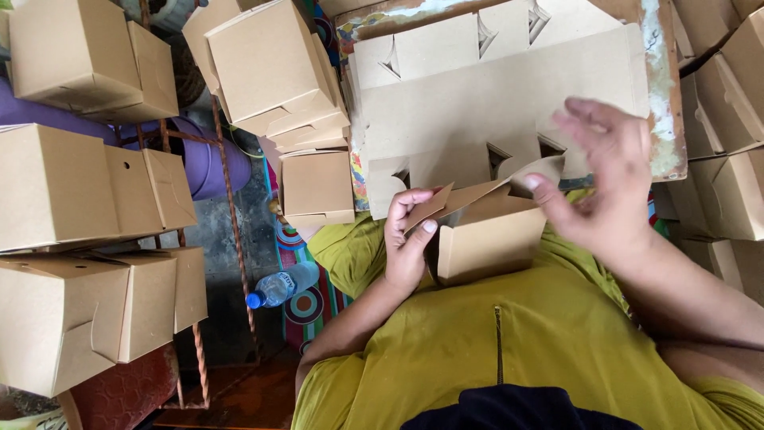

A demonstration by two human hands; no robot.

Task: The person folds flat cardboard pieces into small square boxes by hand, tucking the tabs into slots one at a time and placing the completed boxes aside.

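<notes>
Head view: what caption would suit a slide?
Two hands fold a brown cardboard box among stacked finished boxes.

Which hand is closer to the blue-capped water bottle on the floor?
The left hand. It grips the half-folded cardboard box on the lap, just right of the water bottle. The right hand is farther right, beyond the box.
</notes>
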